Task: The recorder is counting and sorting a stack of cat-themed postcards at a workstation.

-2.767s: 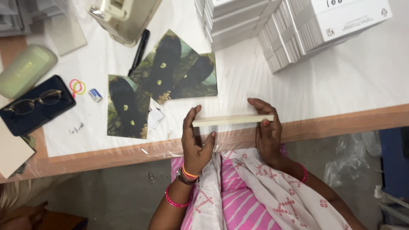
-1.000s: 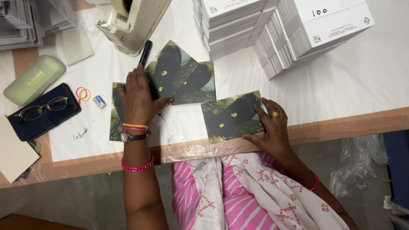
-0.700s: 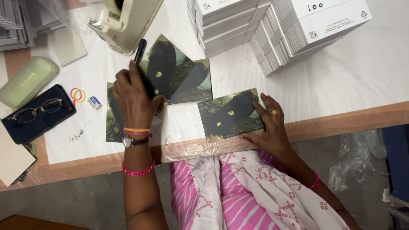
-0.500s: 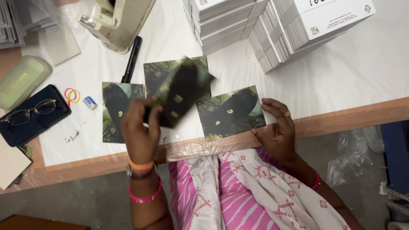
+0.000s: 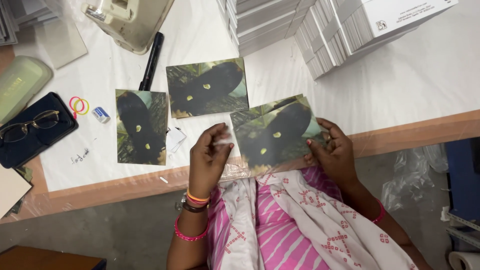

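Dark printed cards, held at the table's near edge

From the head view: right hand (image 5: 336,152) pinches the thin card stack (image 5: 274,134) by its right edge; left hand (image 5: 210,155), fingers loosely curled, touches its left edge. Light, bendable, probably slick; best gripped by the edges.

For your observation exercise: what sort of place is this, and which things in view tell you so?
Probably a small print-finishing or packing workbench. Stacks of white boxes crowd the paper-covered table, and both hands sort identical dark printed cards beside more of them.
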